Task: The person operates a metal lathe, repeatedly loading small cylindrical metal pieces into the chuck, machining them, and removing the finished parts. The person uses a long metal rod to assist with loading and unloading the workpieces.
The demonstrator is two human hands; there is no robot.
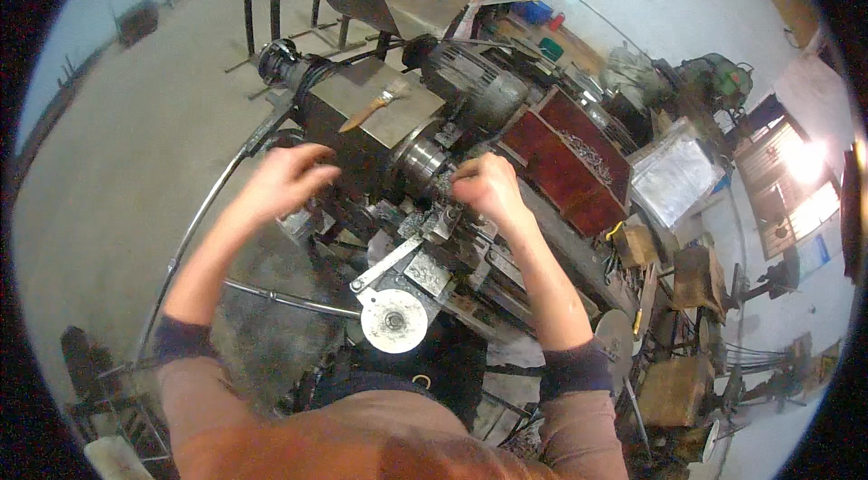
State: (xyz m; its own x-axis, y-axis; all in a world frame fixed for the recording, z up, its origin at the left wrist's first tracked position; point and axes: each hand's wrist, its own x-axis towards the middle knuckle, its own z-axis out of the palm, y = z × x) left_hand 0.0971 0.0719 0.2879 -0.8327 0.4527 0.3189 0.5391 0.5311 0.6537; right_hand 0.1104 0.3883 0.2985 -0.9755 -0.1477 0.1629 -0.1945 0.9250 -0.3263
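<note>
Head view looks down on a dark, greasy metal lathe (389,182) with both bare hands at its spindle end. Left hand (287,180) rests with curled fingers on the dark headstock housing; whether it grips anything I cannot tell. Right hand (488,191) is closed, fingertips pinched at the round steel chuck (425,164); what it pinches is hidden. A wooden-handled paintbrush (372,106) lies untouched on the flat grey cover. Judging by this, work at the chuck is mid-way, not finished.
</note>
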